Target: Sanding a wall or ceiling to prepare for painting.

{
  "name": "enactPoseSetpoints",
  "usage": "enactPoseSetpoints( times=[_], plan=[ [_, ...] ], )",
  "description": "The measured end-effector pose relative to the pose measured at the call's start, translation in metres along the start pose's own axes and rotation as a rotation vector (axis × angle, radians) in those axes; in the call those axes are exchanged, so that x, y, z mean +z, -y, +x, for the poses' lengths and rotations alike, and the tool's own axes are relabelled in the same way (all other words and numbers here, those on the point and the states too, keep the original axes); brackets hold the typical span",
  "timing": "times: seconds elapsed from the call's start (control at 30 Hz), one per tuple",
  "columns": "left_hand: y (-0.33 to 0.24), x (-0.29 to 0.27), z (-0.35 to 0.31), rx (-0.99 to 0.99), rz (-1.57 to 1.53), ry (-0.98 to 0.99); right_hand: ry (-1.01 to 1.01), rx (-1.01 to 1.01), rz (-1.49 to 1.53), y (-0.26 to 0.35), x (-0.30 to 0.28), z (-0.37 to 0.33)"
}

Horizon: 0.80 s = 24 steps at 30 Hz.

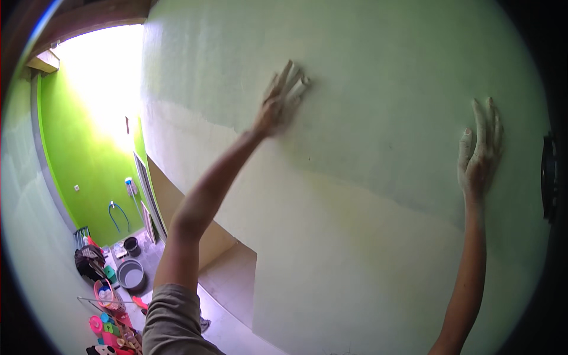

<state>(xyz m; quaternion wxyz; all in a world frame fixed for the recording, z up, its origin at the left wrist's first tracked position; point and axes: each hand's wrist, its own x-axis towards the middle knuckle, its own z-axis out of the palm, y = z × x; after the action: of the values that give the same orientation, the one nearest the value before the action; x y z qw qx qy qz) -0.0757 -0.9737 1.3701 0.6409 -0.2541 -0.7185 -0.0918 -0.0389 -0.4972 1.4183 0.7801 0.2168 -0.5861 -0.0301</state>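
Both my arms reach up to a large pale green wall [378,142]. My left hand [277,106] is pressed to it left of the middle, slightly blurred. Its fingers close over a small pale folded or rolled piece [299,86], which may be a sheet but is too smeared to name. Further right, my right hand [482,157] lies flat on the wall with its fingers apart and nothing in it. Whitish dust coats that hand. The wall is a darker grey-green above and paler below, with an uneven border between the two.
At lower left, a grey basin [131,275], a black bucket [132,246] and a pink basket [109,296] stand on the floor. Colourful toys [109,331] lie nearer. A blue hose [120,216] hangs on a bright green wall [77,154]. A dark round object [550,177] shows at the right rim.
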Motion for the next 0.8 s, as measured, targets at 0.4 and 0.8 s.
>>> enactPoseSetpoints(
  times=[0.4,0.8],
  plan=[
    [0.032,-0.026,0.081,-0.091,0.164,-0.216,-0.003,-0.013,-0.03,0.003,-0.003,0.006],
    [0.028,-0.028,0.009,-0.451,-0.125,-0.401,-0.01,0.026,0.036,0.003,0.004,0.003]
  ],
)
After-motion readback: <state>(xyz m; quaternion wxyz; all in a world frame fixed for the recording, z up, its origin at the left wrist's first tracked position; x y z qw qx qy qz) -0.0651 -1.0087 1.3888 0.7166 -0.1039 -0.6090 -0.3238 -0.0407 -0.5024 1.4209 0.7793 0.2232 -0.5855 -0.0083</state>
